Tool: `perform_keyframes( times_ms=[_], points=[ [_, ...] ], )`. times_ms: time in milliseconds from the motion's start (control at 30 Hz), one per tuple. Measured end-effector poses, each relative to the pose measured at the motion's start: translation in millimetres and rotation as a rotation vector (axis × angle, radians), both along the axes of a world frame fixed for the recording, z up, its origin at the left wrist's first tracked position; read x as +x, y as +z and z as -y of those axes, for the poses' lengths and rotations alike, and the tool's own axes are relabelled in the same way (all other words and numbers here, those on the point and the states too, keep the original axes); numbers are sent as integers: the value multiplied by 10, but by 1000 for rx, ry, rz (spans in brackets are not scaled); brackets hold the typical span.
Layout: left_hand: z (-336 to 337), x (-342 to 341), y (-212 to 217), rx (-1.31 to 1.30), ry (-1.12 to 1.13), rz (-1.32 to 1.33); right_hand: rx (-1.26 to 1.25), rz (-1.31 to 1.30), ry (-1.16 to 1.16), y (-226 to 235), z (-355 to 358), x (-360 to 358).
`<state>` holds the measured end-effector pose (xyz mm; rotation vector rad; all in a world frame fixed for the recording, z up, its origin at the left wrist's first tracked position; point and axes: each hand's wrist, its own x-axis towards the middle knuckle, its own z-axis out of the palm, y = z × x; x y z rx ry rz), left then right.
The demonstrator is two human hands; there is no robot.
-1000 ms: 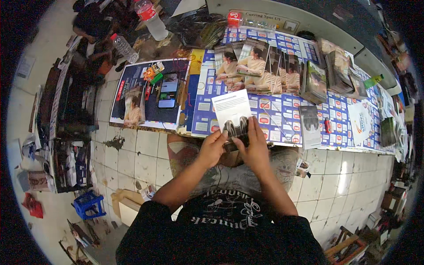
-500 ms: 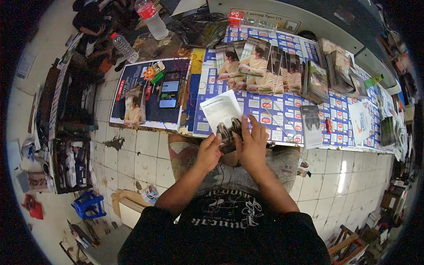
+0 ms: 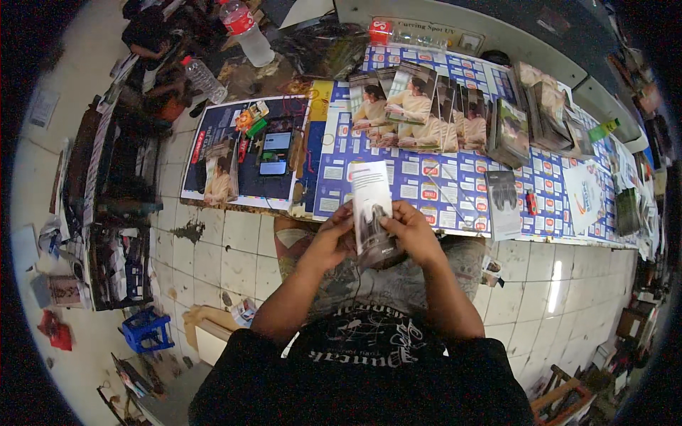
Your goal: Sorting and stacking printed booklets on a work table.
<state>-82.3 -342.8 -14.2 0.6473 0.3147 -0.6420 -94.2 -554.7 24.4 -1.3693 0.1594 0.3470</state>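
Observation:
Upright over my lap, at the table's front edge, is a narrow leaflet [image 3: 374, 206], white with printed lines at its top and a dark grey picture below. My left hand [image 3: 332, 238] grips its left edge, with the fingers partly hidden behind the paper. On the opposite side my right hand [image 3: 415, 231] is closed on the leaflet, its thumb lying on the printed face. A similar grey and white leaflet [image 3: 504, 202] lies flat at the table's front edge, to the right of my hands.
Fanned picture leaflets [image 3: 408, 106] spread across the back of the blue printed sheet [image 3: 341, 170]. Thicker stacks [image 3: 510, 131] stand to their right. A phone [image 3: 275, 153], an orange and green toy-like object [image 3: 251, 119] and two plastic bottles [image 3: 247, 34] are on the left. A red lighter-like object [image 3: 531, 203] lies front right.
The leaflet was wider and tilted; now it is narrower and more upright. My right hand has come down from its upper right side and turned inward, and both hands hold the edges.

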Motion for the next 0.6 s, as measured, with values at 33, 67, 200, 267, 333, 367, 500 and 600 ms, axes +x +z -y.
perform_keyframes(
  times_ms=[33,67,200,267,333,367,500,600],
  points=[
    [53,55,-61,115,55,28,1,3,2,-78,45,21],
    [42,154,-137,216,102,99,-79,-1,-60,-165,128,51],
    [30,445,-168,791,77,393,-678,228,-254,-454,424,193],
    [135,557,-200,1207,12,666,-742,271,-286,-688,461,309],
    [174,579,-244,1548,-11,782,-816,294,-264,-635,406,385],
    [270,583,-141,1880,-52,901,-820,290,-268,-636,403,397],
    [370,620,-200,1968,-184,1490,-841,294,-304,-540,338,408],
    [397,628,-388,1845,-208,1562,-790,268,-292,-414,338,393]
  ],
)
